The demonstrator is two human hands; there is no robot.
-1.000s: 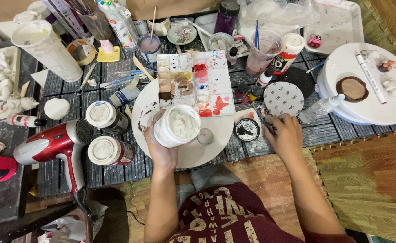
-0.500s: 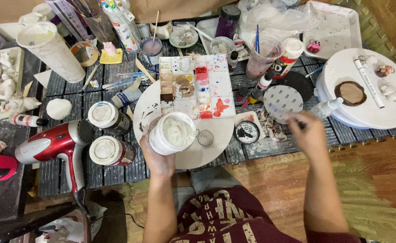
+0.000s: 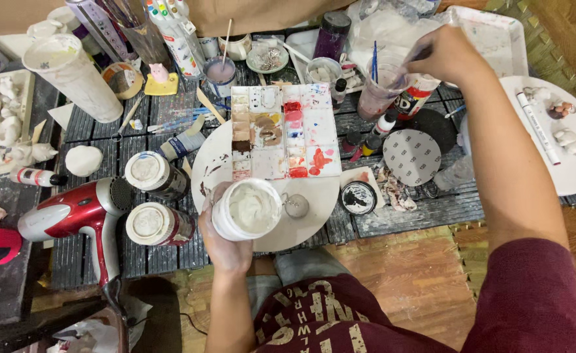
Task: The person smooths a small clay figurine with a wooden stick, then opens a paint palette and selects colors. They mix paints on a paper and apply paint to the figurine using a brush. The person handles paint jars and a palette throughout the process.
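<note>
red-and-white labelled tube [image 3: 413, 98] by plastic cup, labelled marker pack [image 3: 173, 29] upper left

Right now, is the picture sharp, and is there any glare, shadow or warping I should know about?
Head view: mostly sharp around the paint palette and the white jar held by the left hand; the right hand at the cup of brushes looks slightly soft. Lighting is even, shadows faint, with mild glare on the red hair dryer. Edges bow a little, like a wide lens.

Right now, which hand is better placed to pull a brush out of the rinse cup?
The right hand: it is already raised at the rim of the clear rinse cup. The left hand is occupied, gripping the open white paint jar.
</note>
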